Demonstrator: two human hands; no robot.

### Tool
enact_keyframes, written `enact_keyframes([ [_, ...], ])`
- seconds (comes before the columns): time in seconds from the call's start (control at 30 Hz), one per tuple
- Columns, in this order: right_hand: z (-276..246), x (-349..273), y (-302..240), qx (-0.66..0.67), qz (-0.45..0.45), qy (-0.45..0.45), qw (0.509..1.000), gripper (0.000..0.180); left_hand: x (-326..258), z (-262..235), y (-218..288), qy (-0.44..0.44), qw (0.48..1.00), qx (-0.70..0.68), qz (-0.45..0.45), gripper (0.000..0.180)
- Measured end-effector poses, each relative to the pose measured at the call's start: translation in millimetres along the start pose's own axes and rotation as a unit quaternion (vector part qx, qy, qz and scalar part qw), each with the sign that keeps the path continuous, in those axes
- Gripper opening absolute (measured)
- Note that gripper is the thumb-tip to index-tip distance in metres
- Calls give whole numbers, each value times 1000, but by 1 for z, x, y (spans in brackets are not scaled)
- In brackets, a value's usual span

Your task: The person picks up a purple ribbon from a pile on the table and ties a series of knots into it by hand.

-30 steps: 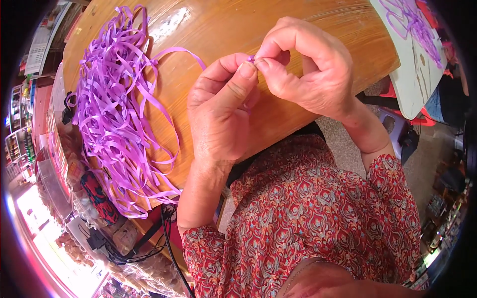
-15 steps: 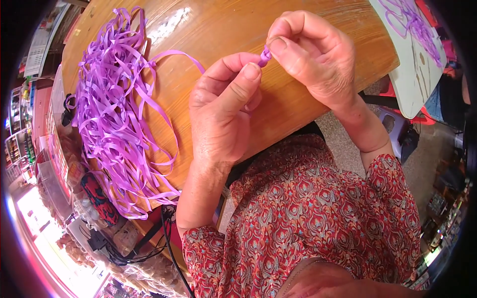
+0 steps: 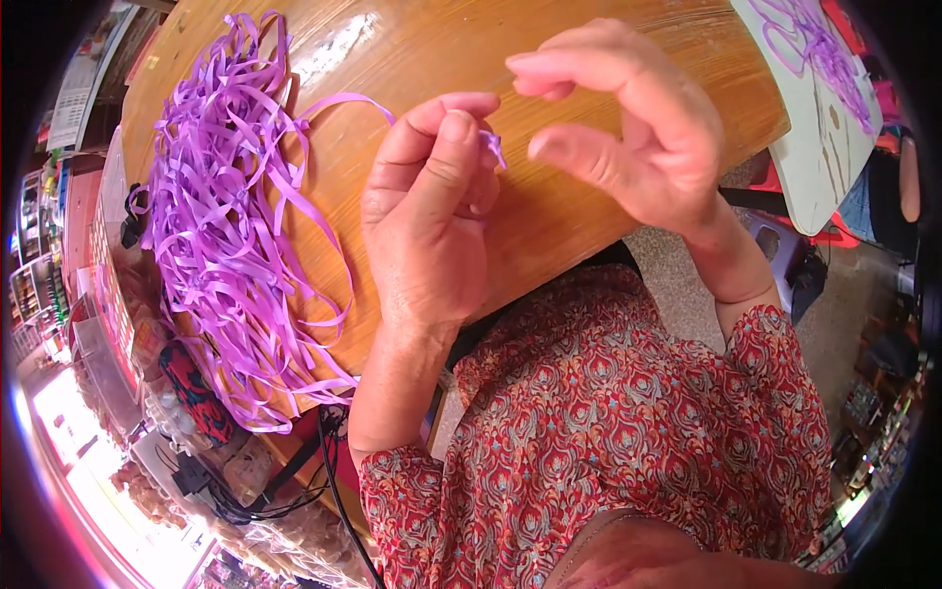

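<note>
Between thumb and fingers, my left hand (image 3: 427, 201) pinches a purple ribbon (image 3: 493, 149); a short folded or knotted bit of it sticks out on the right. From behind that hand the ribbon runs left towards a big tangled heap of purple ribbon (image 3: 231, 216) on the wooden table (image 3: 432, 49). My right hand (image 3: 638, 128) hovers to the right, apart from the ribbon, thumb and fingers spread with nothing between them. The rest of the held ribbon is hidden inside my left fingers.
A pale board or tabletop (image 3: 814, 147) at the right bears more loose purple ribbon (image 3: 819, 59). Beside it stands a greyish-purple stool (image 3: 775, 250). Black cables (image 3: 235, 506) and a red-and-black patterned item (image 3: 196, 393) lie at the lower left, by the table edge.
My right hand has let go of the ribbon end and opened, drawing away a little. My left hand has shifted slightly left, still pinching the ribbon.
</note>
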State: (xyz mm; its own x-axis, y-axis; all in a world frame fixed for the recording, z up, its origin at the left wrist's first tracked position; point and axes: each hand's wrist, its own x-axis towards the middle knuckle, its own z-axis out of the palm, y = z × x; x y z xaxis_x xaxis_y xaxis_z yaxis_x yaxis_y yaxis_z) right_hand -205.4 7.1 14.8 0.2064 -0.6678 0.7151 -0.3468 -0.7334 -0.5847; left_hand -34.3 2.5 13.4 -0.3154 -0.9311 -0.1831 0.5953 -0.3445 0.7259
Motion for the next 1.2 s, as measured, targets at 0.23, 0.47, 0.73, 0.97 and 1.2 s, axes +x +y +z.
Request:
enact_keyframes([
  [0.23, 14, -5, -7, 11, 57, -5, 998, 52, 1, -2, -3, 2, 998, 56, 39, 26],
  [0.47, 16, -5, -5, -148, -27, -16, 988, 35, 0, -1, -3, -4, 991, 103, 91, 36],
  [0.73, 4, -3, -6, -156, -45, -51, 985, 18, -7, -6, 1, 3, 912, 350, 215, 38],
  [0.97, -13, -6, -12, -154, -28, -76, 985, 15, -7, -4, -4, -36, 930, 300, 210, 33],
  [1.2, -22, -6, -15, -155, 18, -22, 987, 11, -10, -9, 1, -33, 901, 395, 178, 17],
])
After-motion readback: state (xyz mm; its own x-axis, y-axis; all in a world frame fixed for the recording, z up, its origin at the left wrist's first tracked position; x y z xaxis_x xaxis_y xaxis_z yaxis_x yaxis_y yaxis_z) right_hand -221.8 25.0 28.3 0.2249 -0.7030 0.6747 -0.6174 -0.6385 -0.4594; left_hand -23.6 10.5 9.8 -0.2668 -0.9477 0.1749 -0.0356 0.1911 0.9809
